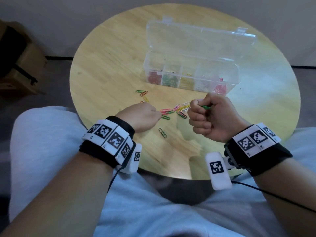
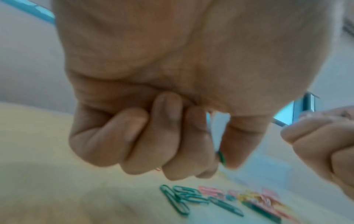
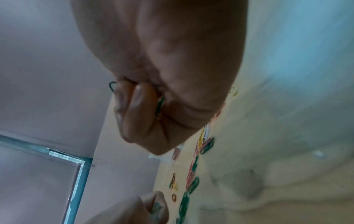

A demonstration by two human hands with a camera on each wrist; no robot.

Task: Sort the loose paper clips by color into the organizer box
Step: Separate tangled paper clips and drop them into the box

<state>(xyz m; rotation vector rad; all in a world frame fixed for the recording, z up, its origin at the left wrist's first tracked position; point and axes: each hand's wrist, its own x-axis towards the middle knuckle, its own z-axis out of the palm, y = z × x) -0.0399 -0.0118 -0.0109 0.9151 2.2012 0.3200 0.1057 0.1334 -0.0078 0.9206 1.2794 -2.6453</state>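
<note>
- Paper clips [image 1: 177, 110], loose, mixed colours (green, pink, yellow, white, red), lie in a small scatter on the round wooden table [image 1: 106, 69], near edge, between the two hands; a few strays sit further left and one green clip [image 1: 162, 132] lies alone nearer the person.
- Organizer box [image 1: 189, 74], clear plastic w/ lid open, stands on the far side of the scatter; compartments left to right already hold red, green, yellow, pale/white-ish and pink clips.
- Right hand [image 1: 211, 117] is fisted and raised just right of the scatter, gripping green clips [image 1: 205, 106]; one end pokes out by the thumb. Right wrist view shows green wire tucked under curled fingers [image 3: 141, 97].
- Left hand [image 1: 142, 115] hovers low at the left edge of the scatter, fingers curled, thumb and forefinger pinching a green clip [image 2: 221, 157], seen edge-on in the left wrist view.
- Handling, my guess: clips are v. light, thin, stiff coated wire, smooth and prob. slippery; they lie flat so hard to get under.
- Best hold: fingertip pinch across the long sides, or slide a clip toward the table edge first.
- Risk: overlapping clips may hook together and drag a wrong colour along; a full fist may drop some over the box.
</note>
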